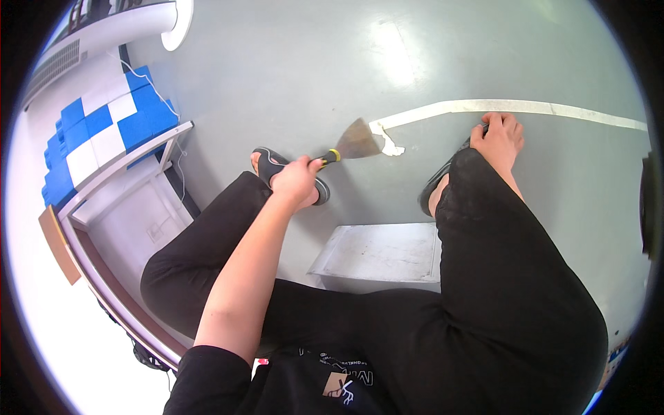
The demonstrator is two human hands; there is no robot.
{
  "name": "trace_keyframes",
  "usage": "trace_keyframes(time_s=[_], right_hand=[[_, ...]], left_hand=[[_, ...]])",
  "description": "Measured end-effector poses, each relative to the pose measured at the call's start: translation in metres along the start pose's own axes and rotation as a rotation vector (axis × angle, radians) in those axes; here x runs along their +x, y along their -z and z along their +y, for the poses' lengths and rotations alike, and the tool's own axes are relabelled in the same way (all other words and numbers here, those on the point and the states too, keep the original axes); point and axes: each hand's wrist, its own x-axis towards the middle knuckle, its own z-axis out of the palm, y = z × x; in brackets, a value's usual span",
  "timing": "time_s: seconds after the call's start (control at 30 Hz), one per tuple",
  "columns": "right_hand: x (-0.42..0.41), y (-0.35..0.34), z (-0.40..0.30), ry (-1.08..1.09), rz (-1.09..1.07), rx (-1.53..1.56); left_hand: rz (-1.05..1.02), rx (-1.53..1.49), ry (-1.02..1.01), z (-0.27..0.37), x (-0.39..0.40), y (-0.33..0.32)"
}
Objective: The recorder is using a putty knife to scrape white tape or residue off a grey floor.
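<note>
My left hand (294, 180) grips the black and yellow handle of a putty knife (359, 141), beside my sandalled left foot (270, 163). The broad, rust-stained blade points right, low over the grey floor. Against its edge lies a crumpled, loose end of tape (390, 144). From there a pale tape strip (456, 106) runs right along the floor in a curve. My right hand (499, 136) rests at the toe of my right sandal (441, 174), just below the strip. Its fingers are bent and apart, and no object shows in them.
A white box-shaped seat or step (378, 251) stands between my legs. To the left is a white metal frame (129, 155) beside blue and white blocks (98, 122), with a white cable (150, 80) trailing near them. A white round base (179, 31) stands at upper left.
</note>
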Motion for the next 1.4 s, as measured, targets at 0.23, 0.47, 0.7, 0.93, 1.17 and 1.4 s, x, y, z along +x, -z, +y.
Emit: trace_keyframes(time_s=[0.23,0.47,0.7,0.93,1.17,1.4], right_hand=[[0.000,-0.004,-0.003,0.019,0.001,0.028],[0.000,-0.003,0.005,0.017,0.001,-0.011],[-0.001,-0.006,0.002,0.056,0.015,0.057],[0.000,-0.003,0.004,0.016,0.008,-0.010],[0.001,-0.008,0.003,0.039,0.001,0.031],[-0.001,-0.009,0.006,0.012,0.013,0.007]], left_hand=[[0.100,0.153,-0.223,-0.046,0.033,-0.016],[0.029,-0.025,-0.029,0.003,-0.004,0.003],[0.065,-0.022,0.108,-0.043,0.019,-0.009],[0.102,-0.115,-0.050,0.000,0.000,0.002],[0.063,-0.076,-0.005,-0.022,0.009,-0.007],[0.127,-0.063,0.041,-0.005,-0.004,0.005]])
